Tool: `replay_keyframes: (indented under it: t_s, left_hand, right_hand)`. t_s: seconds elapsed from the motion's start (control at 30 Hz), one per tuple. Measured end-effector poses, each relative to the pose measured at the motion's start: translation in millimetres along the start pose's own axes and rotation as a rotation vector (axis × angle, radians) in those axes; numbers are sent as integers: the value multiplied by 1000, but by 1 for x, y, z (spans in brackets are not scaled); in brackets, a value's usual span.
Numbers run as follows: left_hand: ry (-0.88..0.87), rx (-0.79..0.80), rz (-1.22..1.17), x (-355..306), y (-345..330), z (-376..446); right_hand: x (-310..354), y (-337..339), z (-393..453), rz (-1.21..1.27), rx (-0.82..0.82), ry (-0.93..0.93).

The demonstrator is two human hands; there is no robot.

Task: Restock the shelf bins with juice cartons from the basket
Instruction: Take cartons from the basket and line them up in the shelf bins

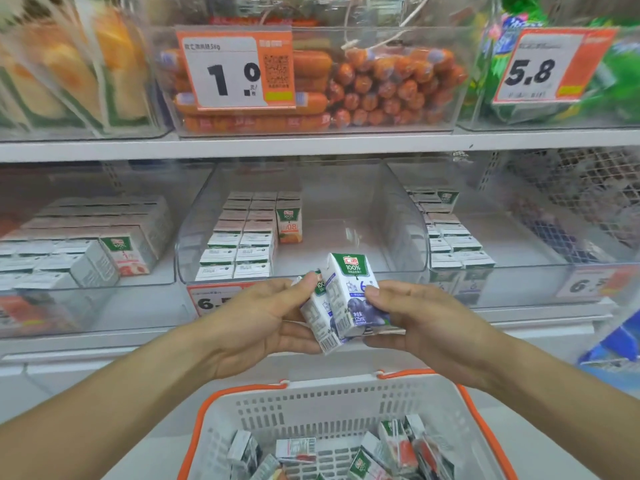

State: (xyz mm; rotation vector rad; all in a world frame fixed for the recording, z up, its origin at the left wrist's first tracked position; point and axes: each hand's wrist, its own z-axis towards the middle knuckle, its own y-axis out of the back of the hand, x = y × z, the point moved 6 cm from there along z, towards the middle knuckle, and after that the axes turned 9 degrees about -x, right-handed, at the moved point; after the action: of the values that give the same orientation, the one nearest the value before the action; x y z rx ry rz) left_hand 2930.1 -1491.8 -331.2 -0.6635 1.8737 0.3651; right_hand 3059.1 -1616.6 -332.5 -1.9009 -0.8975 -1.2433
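Far left, a clear bin (86, 271) on the lower shelf (311, 145), packed with small juice cartons, peach print on the front one. Next, the left hand (263, 313), fingers curled round a small carton (317, 323) tipped on a slant, barcode end toward the camera. Touching it, the blueberry carton (349, 296) stands nearly upright, green 100% band on top; the right hand (415, 317) pinches its lower right corner, thumb on the front face. Both cartons are held in the air just in front of the middle bin (301, 220), which has two-and-a-bit rows stacked at its left side and a bare floor on its right half. Below, the white basket (329, 403) with orange rim, more cartons lying loose and jumbled on its bottom. Right of the middle bin, another bin (519, 244) with stacked cartons at its left wall. Handling guess: cartons look light and boxy, stiff at edges but the flat faces would dent under a hard squeeze; coated print likely a bit slick. Best hold is across the two narrow sides, mid-height, not on the folded top flaps. One per hand is easy; set them upright, label forward, beside the existing rows.
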Motion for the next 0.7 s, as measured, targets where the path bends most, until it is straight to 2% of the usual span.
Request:
replay_keyframes:
  t_s: [0.23,0.43,0.57,0.7]
  left_hand:
    - [27,39,-58,4,-7,-1]
    - [-55,81,83,5,-12,-3]
    - [-96,70,210,10,-7,0]
    - [-76,159,466,13,-7,-5]
  right_hand:
    - [-1,-6,0,-41,3,27]
    - [4,-15,-2,-323,12,226]
    - [0,-15,-1,-421,108,213]
    - [-9,-16,-3,-517,325,132]
